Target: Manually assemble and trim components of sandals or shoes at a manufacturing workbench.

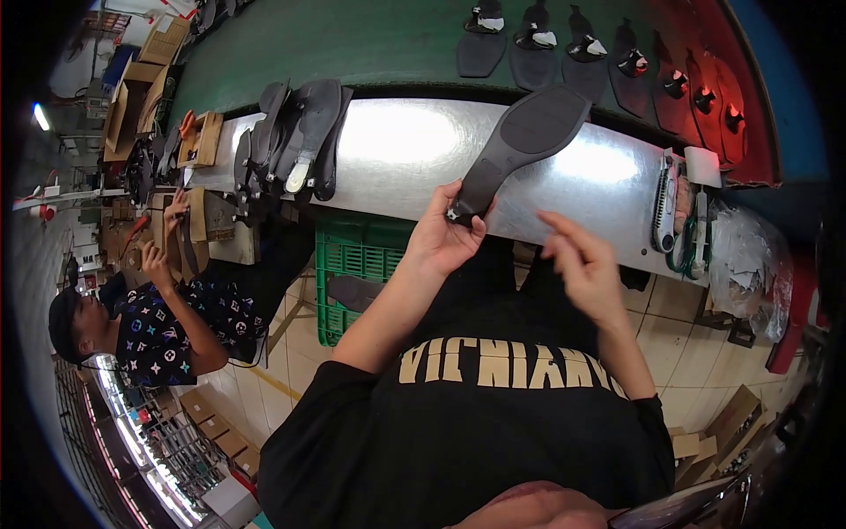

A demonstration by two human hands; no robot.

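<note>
Left hand pinches the dark sole by its narrow end, above the steel bench; our right hand, loosely open, looks empty by the bench's near edge. We should grip firmly, avoid twisting.

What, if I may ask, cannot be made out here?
In the head view:
Far face of the sole in the left hand: turned from the camera.
Right part of the green crate: behind the left forearm.
Contents of the clear bag: obscured by wrinkled plastic.
</note>
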